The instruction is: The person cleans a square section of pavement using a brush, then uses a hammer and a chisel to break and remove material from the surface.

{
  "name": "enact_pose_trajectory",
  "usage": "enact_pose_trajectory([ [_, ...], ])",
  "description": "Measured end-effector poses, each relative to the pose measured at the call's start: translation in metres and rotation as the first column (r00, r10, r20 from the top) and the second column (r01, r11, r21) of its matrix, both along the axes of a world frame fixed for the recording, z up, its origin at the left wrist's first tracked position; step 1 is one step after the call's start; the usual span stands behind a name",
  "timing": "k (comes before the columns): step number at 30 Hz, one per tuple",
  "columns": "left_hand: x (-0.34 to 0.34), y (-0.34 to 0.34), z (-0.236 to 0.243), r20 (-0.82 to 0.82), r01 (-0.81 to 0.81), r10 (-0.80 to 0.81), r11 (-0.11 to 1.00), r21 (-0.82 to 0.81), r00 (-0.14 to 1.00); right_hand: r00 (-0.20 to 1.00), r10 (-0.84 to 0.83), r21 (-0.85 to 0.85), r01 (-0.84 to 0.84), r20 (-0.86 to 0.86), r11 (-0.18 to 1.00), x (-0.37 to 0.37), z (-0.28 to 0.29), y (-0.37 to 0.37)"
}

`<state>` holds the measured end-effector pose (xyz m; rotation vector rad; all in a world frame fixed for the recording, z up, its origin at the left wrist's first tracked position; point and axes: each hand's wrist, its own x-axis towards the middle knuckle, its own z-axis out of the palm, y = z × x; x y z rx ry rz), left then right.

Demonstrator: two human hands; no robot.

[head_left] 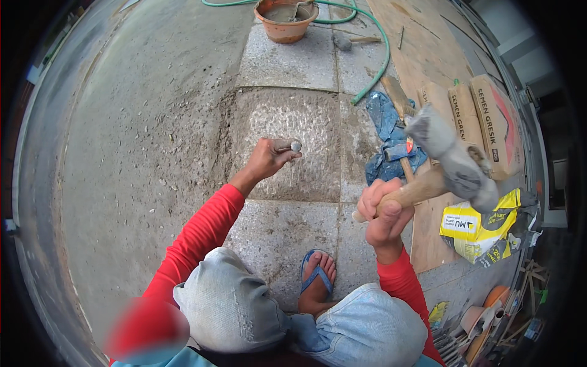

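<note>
At the far left, rough grey ground (134,159) is spreading, with loose crumbs gathering toward the slabs. The left hand (267,160) is closing its fingers around a metal rod (296,147), whose round end is facing up; the hand is hiding most of its length. The rod is standing over a pitted square slab (312,174), near its middle. Beyond this slab, an orange tub (285,32) is holding grey, murky contents. 1 foot (316,275) in a blue sandal is resting on the nearer paving. Farther right, a green hose (386,55) is curving past the tub. The right hand (385,211) is gripping the wooden handle of a hammer (455,159), its grey head slanting up and right, well apart from the rod. Behind it, a blue cloth (380,116) is lying crumpled, 3 brown bags (494,125) are lying side by side, and a yellow-and-grey bag (480,229) is sitting nearer the person.
</note>
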<state>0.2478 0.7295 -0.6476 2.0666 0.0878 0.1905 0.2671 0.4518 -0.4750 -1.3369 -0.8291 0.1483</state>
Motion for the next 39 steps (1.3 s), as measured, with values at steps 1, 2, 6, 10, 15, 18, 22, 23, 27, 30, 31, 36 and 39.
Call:
enact_pose_trajectory([
  [1,0.000,0.000,0.001,0.048,-0.004,0.006,1.000,-0.031,0.999,0.993,-0.086,-0.309,0.106,0.078,0.945,-0.002,-0.020,0.003],
  [2,0.000,0.000,0.003,0.114,-0.011,0.019,0.997,-0.071,0.993,0.982,-0.100,-0.592,0.175,0.159,0.786,-0.003,-0.039,0.002],
  [6,-0.001,-0.003,0.015,0.113,-0.071,0.087,0.988,-0.140,0.990,0.985,-0.169,-0.802,0.122,0.027,0.585,-0.001,-0.056,-0.017],
  [10,0.002,-0.018,0.017,0.083,-0.018,0.034,0.982,-0.187,0.996,0.933,-0.184,-0.500,0.006,-0.308,0.866,0.005,0.017,-0.036],
  [15,0.002,-0.032,0.008,0.034,0.037,-0.034,0.996,-0.082,0.999,0.969,-0.136,-0.050,0.128,-0.208,0.990,-0.002,0.037,-0.034],
  [18,0.001,-0.032,0.008,0.002,0.067,-0.068,0.986,-0.149,0.998,0.996,-0.094,-0.404,0.088,0.005,0.911,-0.010,-0.023,-0.031],
  [22,0.001,-0.031,0.017,0.123,-0.008,0.020,0.995,-0.095,0.992,0.971,-0.218,-0.789,0.054,-0.103,0.612,-0.015,-0.061,-0.042],
  [23,-0.001,-0.033,0.018,0.142,-0.050,0.058,0.997,-0.058,0.988,0.981,-0.160,-0.747,0.027,-0.107,0.664,-0.014,-0.054,-0.046],
  [27,-0.002,-0.049,0.015,0.224,0.001,0.032,0.989,-0.145,0.974,0.885,-0.174,-0.426,-0.031,-0.432,0.904,-0.005,0.027,-0.060],
  [30,-0.002,-0.055,0.009,0.213,0.050,-0.032,0.996,-0.078,0.977,0.950,-0.167,-0.067,0.155,-0.262,0.986,-0.004,0.055,-0.057],
  [31,-0.002,-0.055,0.008,0.202,0.069,-0.059,0.997,-0.044,0.978,0.951,-0.154,-0.110,0.128,-0.268,0.986,-0.006,0.051,-0.055],
  [36,-0.001,-0.049,0.010,0.146,0.110,-0.104,0.994,-0.030,0.984,0.981,-0.169,-0.792,0.179,0.097,0.584,-0.017,-0.038,-0.052],
  [39,0.003,-0.045,0.016,0.161,0.147,-0.151,0.989,0.036,0.975,0.976,-0.203,-0.829,0.180,0.082,0.530,-0.014,-0.053,-0.065],
])
